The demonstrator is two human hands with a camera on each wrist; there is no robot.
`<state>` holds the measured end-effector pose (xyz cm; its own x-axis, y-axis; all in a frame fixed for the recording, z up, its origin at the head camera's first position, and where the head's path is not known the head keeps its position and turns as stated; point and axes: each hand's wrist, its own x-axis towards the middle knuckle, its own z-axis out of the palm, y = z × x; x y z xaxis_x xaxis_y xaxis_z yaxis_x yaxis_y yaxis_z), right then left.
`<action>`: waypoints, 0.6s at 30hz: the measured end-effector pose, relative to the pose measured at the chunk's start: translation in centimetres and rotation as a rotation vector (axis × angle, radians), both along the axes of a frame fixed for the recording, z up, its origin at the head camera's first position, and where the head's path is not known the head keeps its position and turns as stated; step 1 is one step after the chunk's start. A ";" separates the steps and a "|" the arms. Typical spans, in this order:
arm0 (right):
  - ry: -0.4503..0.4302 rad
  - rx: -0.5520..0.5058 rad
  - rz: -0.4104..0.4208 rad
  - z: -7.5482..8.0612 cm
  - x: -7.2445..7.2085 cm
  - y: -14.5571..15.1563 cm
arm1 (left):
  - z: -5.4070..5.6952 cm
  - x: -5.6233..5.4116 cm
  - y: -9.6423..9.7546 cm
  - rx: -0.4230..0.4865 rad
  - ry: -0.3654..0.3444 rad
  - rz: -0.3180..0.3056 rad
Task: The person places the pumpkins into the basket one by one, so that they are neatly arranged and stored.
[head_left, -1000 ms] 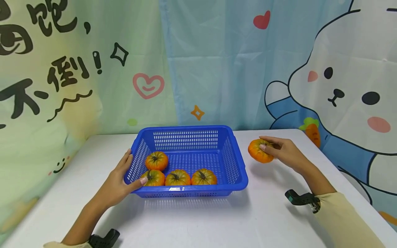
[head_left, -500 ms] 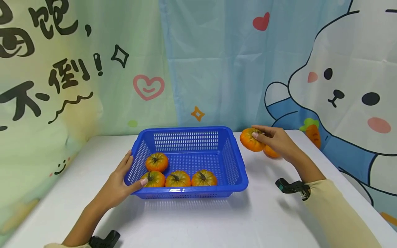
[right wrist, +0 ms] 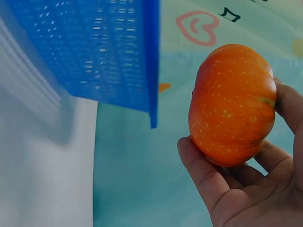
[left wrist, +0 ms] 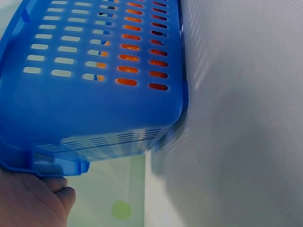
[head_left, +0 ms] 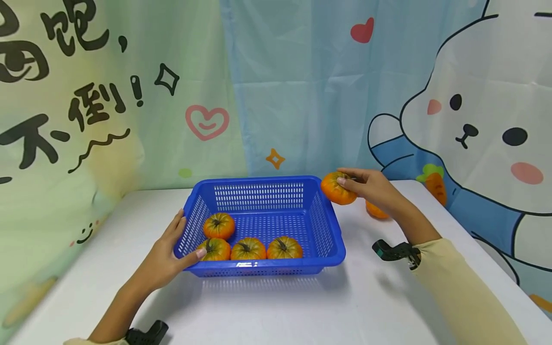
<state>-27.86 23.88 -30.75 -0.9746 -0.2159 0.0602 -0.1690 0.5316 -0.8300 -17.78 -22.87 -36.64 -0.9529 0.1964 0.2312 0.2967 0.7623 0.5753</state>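
Observation:
In the head view my right hand [head_left: 374,188] pinches a small orange pumpkin [head_left: 338,189] between thumb and fingers, at the right rim of a blue plastic basket [head_left: 276,263]. From the right wrist, that pumpkin [right wrist: 233,106] shows raised beside the basket's wall [right wrist: 106,56], with a gap between them in this view. My left hand [head_left: 160,258] holds the basket's left end, its thumb over the front left corner. Inside, several pumpkins [head_left: 247,248] form a row along the front, and one more [head_left: 218,225] sits behind the left one.
Another orange pumpkin [head_left: 376,211] lies on the white table [head_left: 276,311] right of the basket, partly hidden by my right hand. Behind the table's far edge hangs a printed curtain [head_left: 297,96]. Each wrist carries a black camera mount [head_left: 394,250].
My right hand has carried its pumpkin leftward and up to the basket's right rim, uncovering another pumpkin on the table. The left hand and the basket have stayed in place.

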 end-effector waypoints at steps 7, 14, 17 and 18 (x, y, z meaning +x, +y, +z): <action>0.015 -0.003 0.055 1.1 -0.3 -1.7 | 0.1 0.0 0.0 -0.008 0.000 0.005; 0.039 -0.009 0.120 1.9 -0.6 -3.4 | 0.1 0.0 0.1 -0.014 -0.005 0.010; 0.041 -0.015 0.145 2.1 -0.8 -4.0 | 0.2 0.0 0.1 -0.014 -0.007 0.011; 0.043 -0.011 0.151 2.1 -1.0 -4.2 | 0.2 0.0 0.1 -0.014 -0.008 0.011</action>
